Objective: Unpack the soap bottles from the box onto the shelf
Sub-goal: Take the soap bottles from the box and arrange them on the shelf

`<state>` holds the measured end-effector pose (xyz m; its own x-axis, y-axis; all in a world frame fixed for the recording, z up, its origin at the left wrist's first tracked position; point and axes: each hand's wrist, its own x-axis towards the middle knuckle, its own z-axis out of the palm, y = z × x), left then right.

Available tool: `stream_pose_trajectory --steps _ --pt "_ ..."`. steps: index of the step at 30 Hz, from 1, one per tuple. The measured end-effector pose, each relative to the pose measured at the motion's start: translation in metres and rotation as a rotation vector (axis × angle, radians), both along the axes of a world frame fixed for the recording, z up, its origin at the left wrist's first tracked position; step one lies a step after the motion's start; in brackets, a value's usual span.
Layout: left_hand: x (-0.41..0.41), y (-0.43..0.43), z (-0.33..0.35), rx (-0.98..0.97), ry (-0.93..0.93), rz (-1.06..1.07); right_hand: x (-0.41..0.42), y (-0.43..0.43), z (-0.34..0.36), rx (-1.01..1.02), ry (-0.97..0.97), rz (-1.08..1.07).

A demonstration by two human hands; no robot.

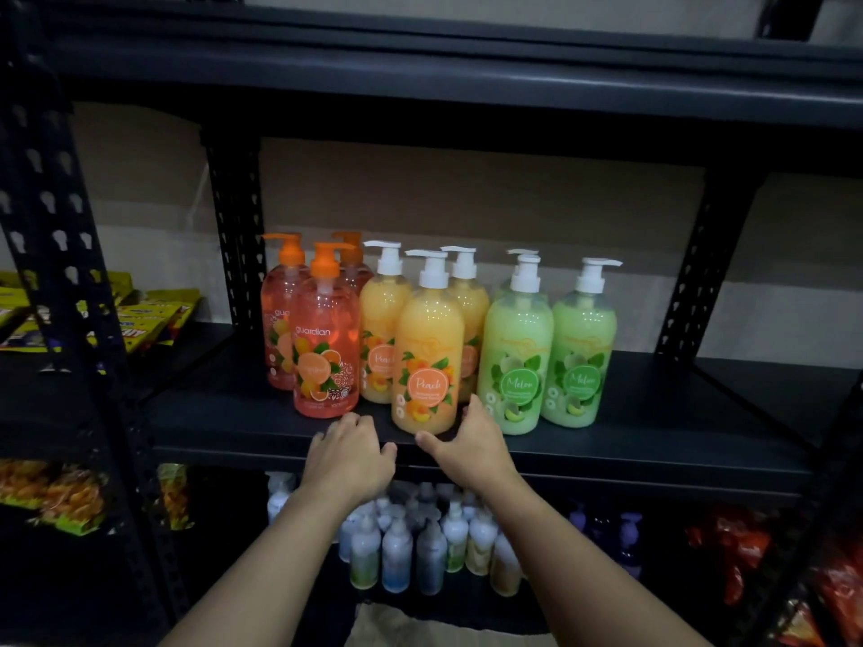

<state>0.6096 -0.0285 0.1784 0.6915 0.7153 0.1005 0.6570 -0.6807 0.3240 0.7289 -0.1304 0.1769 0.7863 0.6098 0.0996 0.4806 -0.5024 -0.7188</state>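
Pump soap bottles stand in a cluster on the black metal shelf [654,441]: orange ones [325,347] at the left, peach ones behind and in the middle, green melon ones [513,366] at the right. The front peach bottle [427,366] stands upright near the shelf's front edge. My right hand [467,441] is at its base, fingers along its right side and thumb below its front. My left hand [348,452] hovers just left of it over the shelf edge, fingers loosely bent, holding nothing. A corner of the cardboard box [420,630] shows at the bottom.
Upright posts [236,235] frame the bay. The shelf below holds several small bottles [420,548]. Snack packets [140,319] lie on the left bay, red packets [747,548] lower right. Bare shelf lies right of the green bottles.
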Motion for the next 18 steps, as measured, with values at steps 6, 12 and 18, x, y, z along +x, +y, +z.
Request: stream_pose_trajectory --steps 6,12,18 --pt "0.01 -0.064 0.044 -0.021 -0.23 -0.105 0.007 -0.074 0.033 -0.172 -0.052 0.089" --pt "0.059 -0.171 0.076 -0.137 -0.273 -0.503 0.015 -0.193 0.061 -0.243 -0.241 -0.019" --pt "0.111 -0.316 0.063 -0.278 -0.035 -0.892 0.018 -0.379 0.054 -0.283 -0.214 -0.271"
